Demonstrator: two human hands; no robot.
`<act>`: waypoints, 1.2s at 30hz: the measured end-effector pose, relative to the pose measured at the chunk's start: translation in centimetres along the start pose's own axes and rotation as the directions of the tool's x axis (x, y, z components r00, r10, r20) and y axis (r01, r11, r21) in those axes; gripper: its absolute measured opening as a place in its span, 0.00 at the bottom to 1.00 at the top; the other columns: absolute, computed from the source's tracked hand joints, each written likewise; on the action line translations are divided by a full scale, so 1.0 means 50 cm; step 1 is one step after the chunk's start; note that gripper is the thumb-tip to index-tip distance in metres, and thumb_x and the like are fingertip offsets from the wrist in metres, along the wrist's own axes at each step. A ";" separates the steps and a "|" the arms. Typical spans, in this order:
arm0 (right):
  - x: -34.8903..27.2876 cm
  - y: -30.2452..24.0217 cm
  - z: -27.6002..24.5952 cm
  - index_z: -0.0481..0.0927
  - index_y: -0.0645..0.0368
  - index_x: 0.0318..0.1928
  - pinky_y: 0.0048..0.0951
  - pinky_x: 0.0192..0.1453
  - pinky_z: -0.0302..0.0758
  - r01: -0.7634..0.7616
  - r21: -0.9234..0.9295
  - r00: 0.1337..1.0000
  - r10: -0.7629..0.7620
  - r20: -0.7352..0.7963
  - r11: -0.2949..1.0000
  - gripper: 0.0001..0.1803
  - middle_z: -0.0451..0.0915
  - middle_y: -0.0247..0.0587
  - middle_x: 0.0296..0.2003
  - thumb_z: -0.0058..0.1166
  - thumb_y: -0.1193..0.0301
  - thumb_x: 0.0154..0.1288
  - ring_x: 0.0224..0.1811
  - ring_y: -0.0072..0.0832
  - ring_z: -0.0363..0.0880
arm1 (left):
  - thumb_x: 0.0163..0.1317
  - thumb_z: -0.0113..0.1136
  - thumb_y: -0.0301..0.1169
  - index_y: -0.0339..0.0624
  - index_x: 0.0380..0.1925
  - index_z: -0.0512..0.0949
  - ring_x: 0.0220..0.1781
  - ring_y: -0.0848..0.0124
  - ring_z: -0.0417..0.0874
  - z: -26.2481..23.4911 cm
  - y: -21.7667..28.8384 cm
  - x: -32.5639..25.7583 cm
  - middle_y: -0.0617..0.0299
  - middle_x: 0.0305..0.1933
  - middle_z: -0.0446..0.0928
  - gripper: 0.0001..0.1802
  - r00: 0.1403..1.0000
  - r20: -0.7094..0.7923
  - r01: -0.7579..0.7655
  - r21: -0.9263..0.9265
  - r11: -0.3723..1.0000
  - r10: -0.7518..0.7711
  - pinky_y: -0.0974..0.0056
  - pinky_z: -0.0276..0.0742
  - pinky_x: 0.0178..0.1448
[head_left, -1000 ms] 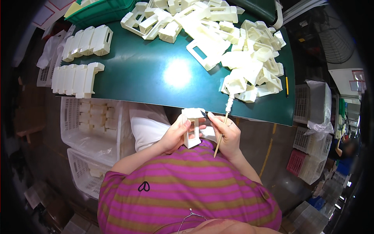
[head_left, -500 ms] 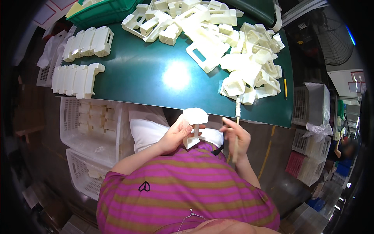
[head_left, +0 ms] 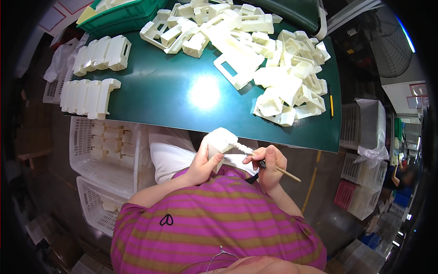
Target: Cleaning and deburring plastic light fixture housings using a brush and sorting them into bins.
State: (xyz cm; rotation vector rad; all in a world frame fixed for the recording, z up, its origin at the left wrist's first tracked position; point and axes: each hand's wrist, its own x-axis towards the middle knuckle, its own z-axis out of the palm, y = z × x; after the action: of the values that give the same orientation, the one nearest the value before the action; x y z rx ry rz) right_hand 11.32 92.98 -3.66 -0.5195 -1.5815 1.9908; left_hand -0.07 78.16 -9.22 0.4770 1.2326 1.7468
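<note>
Green table (head_left: pixel 157 102): carries heap and rows.
Heap of white plastic housings (head_left: pixel 273 78): jumbled, presumably left to do.
Back row (head_left: pixel 102 53), front row (head_left: pixel 90 97): lined up, probably done.
Left hand (head_left: pixel 200 165): I grip one housing (head_left: pixel 221 139) above my lap, apparently mid-work.
Right hand (head_left: pixel 272 167): I pinch a wooden stick (head_left: pixel 289 174), wrapped tip at housing, plus black item (head_left: pixel 262 163).

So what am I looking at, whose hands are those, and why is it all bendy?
No robot here: it's a person working with bare hands. A camera on their head looks down, and its wide fisheye lens bends straight edges. The left hand holds a white part. The right hand holds a thin stick with a lumpy white tip, plus something small and black. On the green table lie a jumbled pile of white parts, two rows of more and a thin yellow tool.
</note>
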 end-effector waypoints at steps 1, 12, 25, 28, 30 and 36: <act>0.009 0.001 -0.002 0.72 0.65 0.27 0.21 0.27 0.68 -0.021 -0.120 0.999 0.017 -0.030 0.993 0.19 0.78 0.44 0.22 0.33 0.67 0.71 0.24 0.23 0.75 | 0.64 0.50 0.33 0.35 0.60 0.51 0.58 0.72 0.63 -0.002 -0.008 -0.003 0.57 0.55 0.63 0.29 1.000 -0.020 0.021 -0.026 0.999 -0.021 0.66 0.58 0.61; 0.028 0.032 -0.006 0.68 0.64 0.24 0.20 0.26 0.69 0.003 -0.134 0.998 -0.012 -0.067 0.991 0.20 0.77 0.49 0.22 0.34 0.64 0.71 0.21 0.22 0.72 | 0.64 0.51 0.35 0.36 0.60 0.51 0.47 0.75 0.68 -0.003 0.022 0.001 0.58 0.50 0.65 0.30 0.983 0.031 -0.181 0.080 0.980 0.179 0.70 0.66 0.49; 0.065 0.061 -0.018 0.66 0.60 0.22 0.20 0.18 0.63 -0.088 0.077 0.983 0.099 -0.154 0.993 0.20 0.70 0.42 0.16 0.34 0.64 0.71 0.13 0.27 0.70 | 0.63 0.52 0.35 0.39 0.63 0.48 0.38 0.77 0.70 -0.030 0.048 0.000 0.59 0.47 0.65 0.34 0.934 0.306 -0.175 -0.056 0.983 0.184 0.71 0.69 0.39; 0.084 0.027 -0.004 0.65 0.58 0.21 0.22 0.16 0.63 -0.028 0.363 0.999 0.041 -0.027 0.931 0.21 0.68 0.42 0.14 0.35 0.61 0.71 0.12 0.26 0.68 | 0.63 0.52 0.37 0.39 0.63 0.47 0.40 0.78 0.68 -0.036 0.038 0.005 0.59 0.49 0.65 0.34 0.954 0.283 -0.092 -0.048 0.995 0.102 0.73 0.67 0.41; 0.093 0.038 0.005 0.65 0.58 0.20 0.21 0.15 0.62 -0.139 0.373 0.989 0.148 0.005 0.918 0.21 0.68 0.42 0.14 0.36 0.61 0.71 0.11 0.25 0.67 | 0.63 0.52 0.37 0.38 0.62 0.48 0.44 0.78 0.68 -0.032 0.040 0.004 0.59 0.50 0.65 0.34 0.950 0.273 -0.138 -0.068 0.988 0.152 0.73 0.66 0.45; 0.089 0.049 -0.010 0.66 0.57 0.19 0.22 0.12 0.56 -0.468 0.546 0.883 0.386 0.265 0.695 0.21 0.67 0.46 0.10 0.35 0.63 0.70 0.06 0.26 0.61 | 0.61 0.54 0.39 0.35 0.58 0.55 0.54 0.68 0.66 -0.044 0.071 -0.004 0.55 0.53 0.65 0.31 0.984 0.113 -0.151 0.115 0.982 0.138 0.64 0.64 0.56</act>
State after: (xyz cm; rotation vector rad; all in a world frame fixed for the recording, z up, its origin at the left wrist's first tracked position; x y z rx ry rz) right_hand 7.75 95.74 -6.00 -0.5353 -0.8275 2.7745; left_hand -3.17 76.53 -6.95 0.7373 1.2618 1.7492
